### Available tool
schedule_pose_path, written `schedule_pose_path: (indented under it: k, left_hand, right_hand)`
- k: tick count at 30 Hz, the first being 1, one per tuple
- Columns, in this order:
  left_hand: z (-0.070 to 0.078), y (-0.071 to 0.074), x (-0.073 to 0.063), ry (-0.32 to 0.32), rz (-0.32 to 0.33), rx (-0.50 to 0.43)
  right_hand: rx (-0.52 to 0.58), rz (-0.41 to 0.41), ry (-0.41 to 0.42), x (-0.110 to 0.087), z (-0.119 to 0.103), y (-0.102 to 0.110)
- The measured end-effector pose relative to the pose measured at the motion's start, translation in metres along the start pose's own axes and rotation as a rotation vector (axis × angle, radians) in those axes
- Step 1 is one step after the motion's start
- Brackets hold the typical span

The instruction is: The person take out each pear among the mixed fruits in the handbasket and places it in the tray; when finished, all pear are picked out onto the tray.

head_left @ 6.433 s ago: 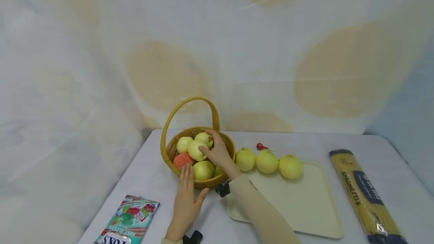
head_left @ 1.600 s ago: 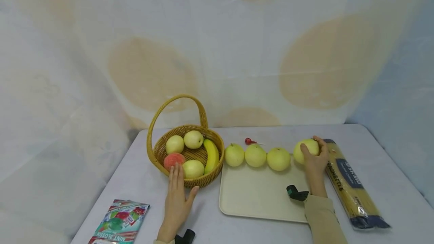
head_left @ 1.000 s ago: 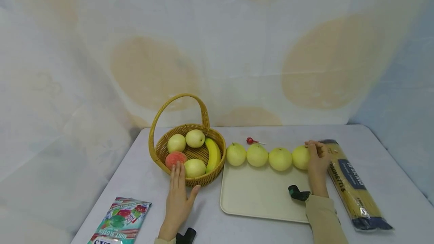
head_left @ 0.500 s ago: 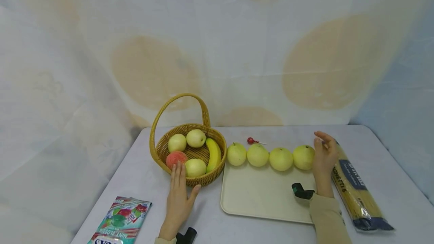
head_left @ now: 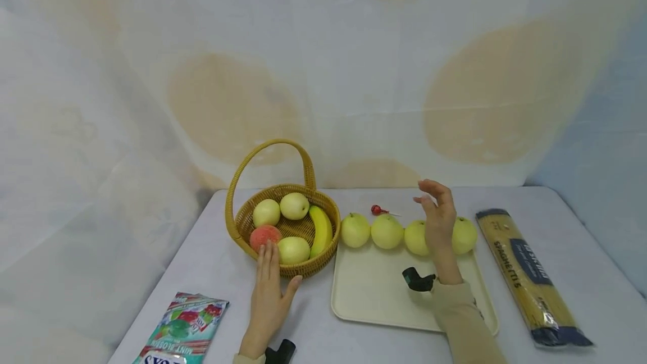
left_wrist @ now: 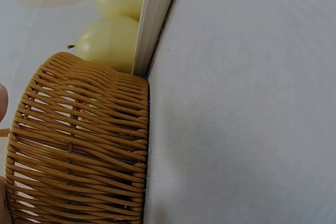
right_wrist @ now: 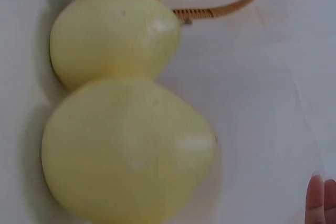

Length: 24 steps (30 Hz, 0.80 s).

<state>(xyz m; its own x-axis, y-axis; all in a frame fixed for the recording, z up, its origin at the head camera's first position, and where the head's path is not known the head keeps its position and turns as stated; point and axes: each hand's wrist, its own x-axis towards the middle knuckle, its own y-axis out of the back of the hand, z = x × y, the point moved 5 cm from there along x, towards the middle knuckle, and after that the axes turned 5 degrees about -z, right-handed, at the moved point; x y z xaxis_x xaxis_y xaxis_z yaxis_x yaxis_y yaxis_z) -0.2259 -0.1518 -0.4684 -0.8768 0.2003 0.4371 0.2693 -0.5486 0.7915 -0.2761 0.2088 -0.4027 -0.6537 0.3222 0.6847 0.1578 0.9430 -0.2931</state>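
My left hand [head_left: 268, 305] rests at the near rim of the wicker basket [head_left: 314, 267], its fingers straight and reaching to the peach [head_left: 264, 235]. Also in the basket are a banana [head_left: 321, 232] and several pale green fruits [head_left: 294, 250]. Above the row of yellow-green pears [head_left: 387, 232] hovers my right hand [head_left: 438, 221], holding nothing, with its fingers loosely bent. The row lies along the far side of the cream tray [head_left: 384, 291]. In the right wrist view, two pears [right_wrist: 128, 150] fill much of the picture, with fingertips [right_wrist: 315, 198] at the lower right.
A spaghetti packet [head_left: 533, 277] lies right of the tray. At the front left is a candy bag [head_left: 184, 327]. Behind the pears lies a red lollipop [head_left: 376, 210]. The basket's tall handle [head_left: 307, 170] arches upward, and a patterned cloth hangs behind the table.
My right hand has carried a pear from the basket to the row's right end, let go of it, and moved back left. My left hand stays at the basket.
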Motion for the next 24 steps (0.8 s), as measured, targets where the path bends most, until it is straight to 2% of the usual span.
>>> schedule_pose_path:
  k: [3,9,12,19,24]
  left_hand:
    - [0.001,0.000,0.001,-0.004,-0.003,-0.001]
    - [0.000,0.000,0.001,-0.023,0.017,0.009]
    - [-0.001,0.000,0.001,-0.026,0.018,0.016]
    - [0.000,0.000,0.000,-0.022,0.010,0.021]
    - [0.001,0.000,0.000,-0.017,0.025,0.030]
  right_hand:
    - [0.015,-0.070,-0.052,-0.001,0.008,-0.028]
    - [0.052,-0.216,-0.218,-0.008,0.026,-0.082]
    - [0.017,-0.290,-0.269,-0.013,0.033,-0.106]
    - [-0.002,-0.398,-0.370,-0.027,0.045,-0.146]
    - [-0.024,-0.592,-0.454,-0.038,0.051,-0.172]
